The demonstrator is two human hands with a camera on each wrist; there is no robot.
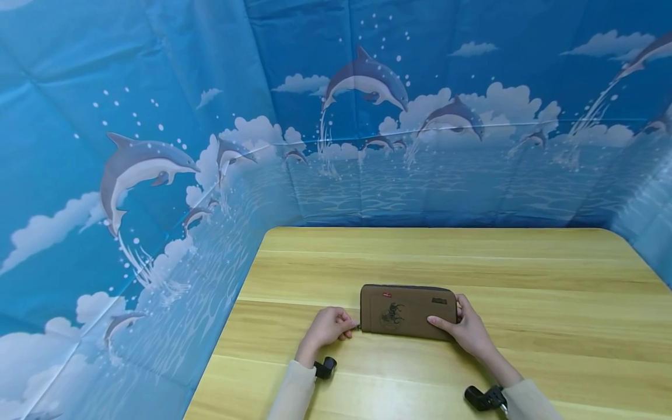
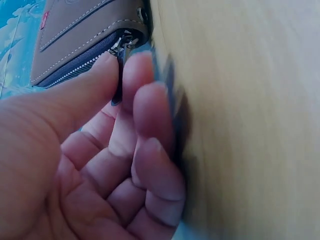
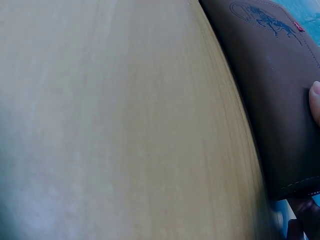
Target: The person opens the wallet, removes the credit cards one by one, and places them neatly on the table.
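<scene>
A brown zip wallet [image 1: 406, 311] lies flat on the wooden table [image 1: 551, 291], with a dark horse print and a small red tag on top. My left hand [image 1: 329, 326] sits at its left end, thumb and forefinger pinching the metal zipper pull [image 2: 122, 47] at the wallet's [image 2: 80, 35] corner; the other fingers [image 2: 150, 165] are curled beside the tabletop. My right hand [image 1: 464, 326] grips the wallet's right end, fingers over the top face and thumb behind the far edge. In the right wrist view one fingertip [image 3: 315, 100] presses on the wallet's brown face [image 3: 270, 85].
A blue backdrop [image 1: 157, 175] printed with dolphins and clouds walls the table at the left, the back and the right. Bare wood stretches right of and behind the wallet. Black wrist camera mounts [image 1: 485, 398] sit near the table's front edge.
</scene>
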